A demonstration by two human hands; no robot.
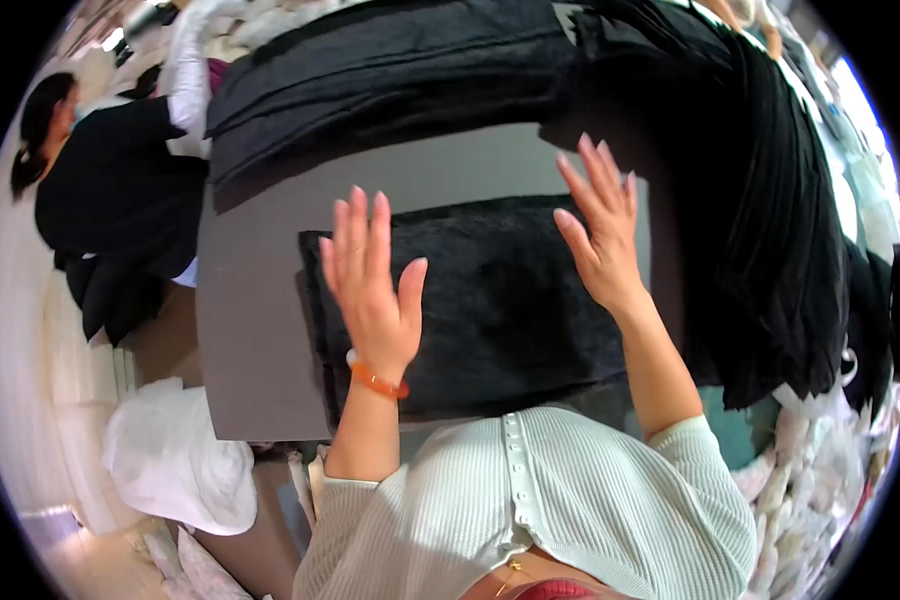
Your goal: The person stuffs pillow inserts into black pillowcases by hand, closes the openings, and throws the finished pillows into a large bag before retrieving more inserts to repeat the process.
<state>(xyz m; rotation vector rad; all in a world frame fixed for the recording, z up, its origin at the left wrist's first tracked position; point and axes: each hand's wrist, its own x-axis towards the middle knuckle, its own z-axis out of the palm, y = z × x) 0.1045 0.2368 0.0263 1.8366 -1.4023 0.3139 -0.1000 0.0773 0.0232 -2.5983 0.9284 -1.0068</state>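
A black plush fabric piece [480, 300], roughly rectangular, lies flat on the grey table [260, 330] in front of me. Over its left end is my left hand [375, 290], fingers stretched out and holding nothing; an orange bracelet [378, 381] circles that wrist. My right hand [605, 235] is spread over the fabric's far right corner, also with nothing in it. Whether either palm touches the cloth or hovers just above it, I cannot tell.
Folded black fabric [390, 85] is stacked along the table's far side. A heap of black cloth [760, 230] hangs over the right edge. At the left, a person in black [120, 190] faces away. A white bundle [180, 455] stands by the near left corner.
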